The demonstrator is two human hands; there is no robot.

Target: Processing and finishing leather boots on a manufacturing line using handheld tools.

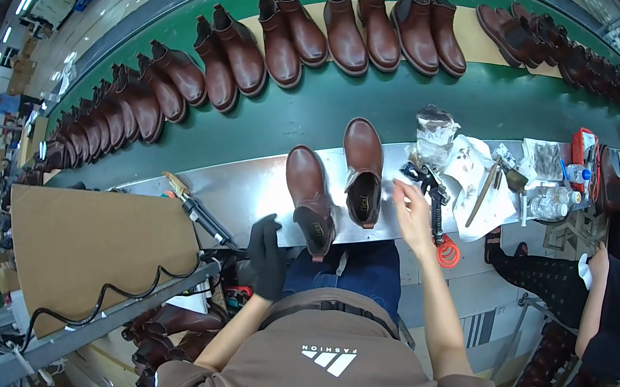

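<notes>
Boots (309, 191) between left fingers (266, 230) and right fingers (403, 195)

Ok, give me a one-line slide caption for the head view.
Two brown Chelsea boots at a metal ledge, between a black-gloved left hand and a bare right hand.

The two nearest boots (307, 189) are coloured reddish brown, the desk (248, 176) silver-grey, the belt (290, 110) green. The left hand (265, 257) is gloved in black. A grey-brown shirt (387, 373) is marked with white stripes, a coil (447, 260) coloured orange-red.
</notes>
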